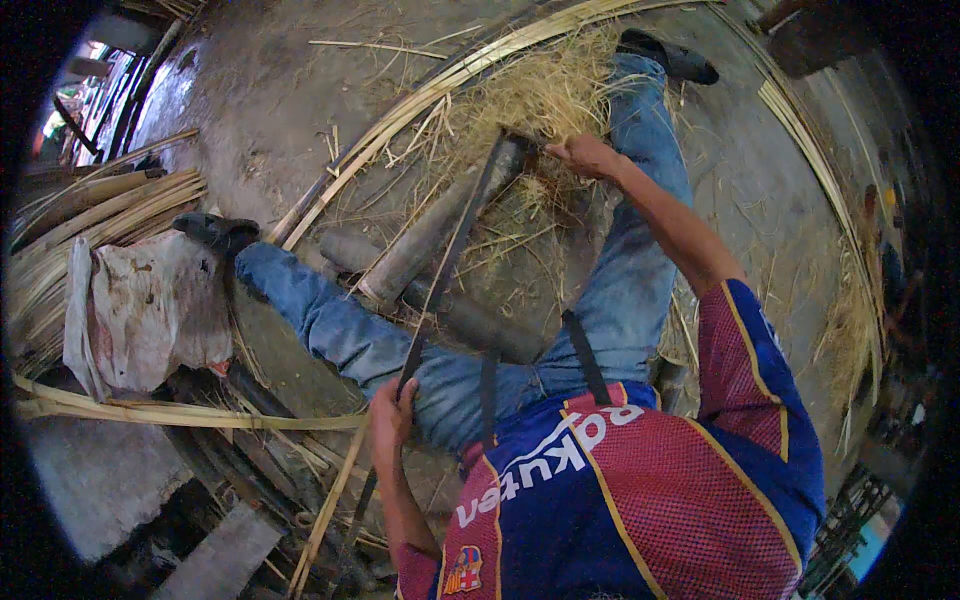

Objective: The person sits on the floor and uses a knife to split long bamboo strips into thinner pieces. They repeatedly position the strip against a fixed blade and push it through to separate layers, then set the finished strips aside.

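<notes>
A long dark strip, with a paler edge, runs slantwise from the end of a round log back to my left side. My left hand is closed around it beside my left thigh, and its tail hangs on past my wrist. Ahead, next to the log's raised end, my right hand is closed on a dark blade-like tool. That tool lies across the strip's far end; its handle is hidden in my fist. Beneath that hand spreads a heap of pale shavings.
My jeans-clad legs lie spread around the logs. Long pale split strips curve across the floor beyond. On the left are a whitish sack and a bundle of strips. More pale strips lie at the right.
</notes>
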Action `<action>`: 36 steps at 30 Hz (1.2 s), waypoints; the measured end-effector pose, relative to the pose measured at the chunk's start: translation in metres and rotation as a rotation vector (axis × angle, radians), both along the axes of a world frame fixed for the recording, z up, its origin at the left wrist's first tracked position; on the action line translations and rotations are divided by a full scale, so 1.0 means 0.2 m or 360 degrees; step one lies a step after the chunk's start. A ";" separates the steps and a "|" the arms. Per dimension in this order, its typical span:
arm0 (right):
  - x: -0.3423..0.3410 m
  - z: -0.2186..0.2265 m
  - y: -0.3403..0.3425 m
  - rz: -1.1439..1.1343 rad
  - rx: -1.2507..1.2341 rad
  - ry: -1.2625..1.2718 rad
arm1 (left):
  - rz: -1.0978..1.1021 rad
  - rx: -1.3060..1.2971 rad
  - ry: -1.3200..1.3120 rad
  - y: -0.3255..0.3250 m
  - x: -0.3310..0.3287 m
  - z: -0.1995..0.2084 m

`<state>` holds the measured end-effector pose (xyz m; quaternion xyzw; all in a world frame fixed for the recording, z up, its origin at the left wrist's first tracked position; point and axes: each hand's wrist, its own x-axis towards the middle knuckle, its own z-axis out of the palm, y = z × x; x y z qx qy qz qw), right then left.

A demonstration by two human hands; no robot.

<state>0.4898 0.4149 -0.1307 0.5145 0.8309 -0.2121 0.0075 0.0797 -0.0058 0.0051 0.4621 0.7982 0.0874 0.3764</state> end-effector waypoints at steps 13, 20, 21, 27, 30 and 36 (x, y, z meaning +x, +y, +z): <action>-0.20 0.12 -0.19 -0.0332 -0.0001 0.0248 | 0.0073 -0.0187 -0.0243 -0.07 -0.05 0.13; -0.38 -0.01 -0.42 -0.0318 0.0004 0.0248 | 0.0070 0.0611 0.0589 -0.05 0.04 0.26; -0.40 -0.03 -0.45 -0.0355 0.0032 0.0338 | 0.0026 0.0889 0.0895 0.03 0.06 0.25; -0.43 -0.04 -0.44 -0.0411 0.0036 0.0418 | -0.0071 0.0247 -0.0399 0.71 0.14 -0.18; -0.48 -0.07 -0.48 -0.0364 -0.0103 0.0399 | 0.0029 -0.0679 -0.0902 0.90 0.15 -0.29; -0.55 0.24 -0.83 0.0132 -0.0396 0.0576 | -0.0130 0.0058 0.0134 0.67 0.02 -0.55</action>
